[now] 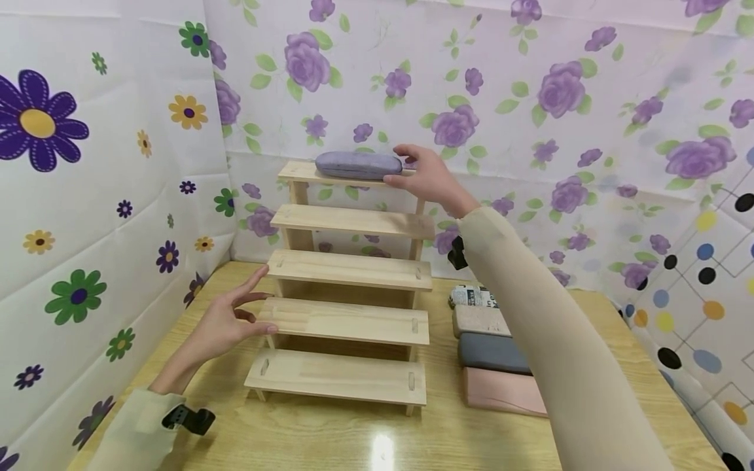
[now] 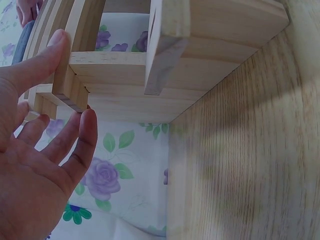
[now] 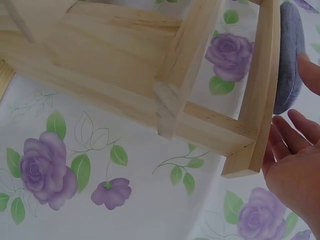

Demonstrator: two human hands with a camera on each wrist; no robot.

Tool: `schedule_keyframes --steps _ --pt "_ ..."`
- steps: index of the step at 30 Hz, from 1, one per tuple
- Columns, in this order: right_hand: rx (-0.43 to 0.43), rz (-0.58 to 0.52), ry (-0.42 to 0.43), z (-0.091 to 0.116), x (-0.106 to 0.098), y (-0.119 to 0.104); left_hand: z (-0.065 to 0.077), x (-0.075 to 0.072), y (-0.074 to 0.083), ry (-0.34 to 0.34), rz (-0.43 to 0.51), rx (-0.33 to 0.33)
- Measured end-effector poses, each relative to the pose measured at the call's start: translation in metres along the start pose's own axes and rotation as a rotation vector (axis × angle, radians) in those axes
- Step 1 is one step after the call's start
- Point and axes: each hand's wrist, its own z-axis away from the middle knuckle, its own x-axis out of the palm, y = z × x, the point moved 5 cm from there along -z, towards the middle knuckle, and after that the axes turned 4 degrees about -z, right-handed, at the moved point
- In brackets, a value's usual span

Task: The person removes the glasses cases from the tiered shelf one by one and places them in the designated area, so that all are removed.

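Note:
A tiered wooden stand [image 1: 347,320] with several steps stands on the table. A bluish-purple glasses case [image 1: 358,165] lies lengthwise on its top step. My right hand [image 1: 432,176] holds the right end of this case, thumb at the front and fingers behind; the right wrist view shows the case [image 3: 291,57] beside the thumb of that hand [image 3: 297,160]. At the left side of the stand, my left hand [image 1: 220,324] grips the end of the second step from the bottom. In the left wrist view, the thumb and fingertips of this hand [image 2: 37,175] span the step's end.
To the right of the stand lies a row of cases: a pink one [image 1: 503,391], a dark blue one [image 1: 493,352], a beige one [image 1: 480,320] and a newsprint-patterned one [image 1: 471,296]. My right sleeve [image 1: 548,314] partly covers them. Flowered cloth [image 1: 530,163] hangs behind the table [image 1: 330,435].

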Motion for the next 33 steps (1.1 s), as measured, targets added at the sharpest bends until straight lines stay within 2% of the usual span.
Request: schedule_keyframes --steps 7,13,23,27,33 --pt "0.012 0.009 -0.019 -0.007 0.003 -0.002 0.0 0.001 0.0 -0.004 0.004 -0.012" --pt "0.045 -0.038 0.013 -0.007 0.002 0.001 0.0 0.0 0.002 -0.002 -0.005 -0.018" --pt "0.023 -0.05 0.054 0.003 -0.004 0.003 0.001 -0.001 0.003 0.0 -0.005 -0.011" --pt "0.023 -0.053 0.04 0.0 -0.004 0.002 0.0 -0.001 0.003 -0.002 -0.006 -0.014" --pt "0.029 -0.051 -0.033 -0.007 -0.001 -0.002 0.0 0.0 0.003 -0.004 0.001 -0.016"
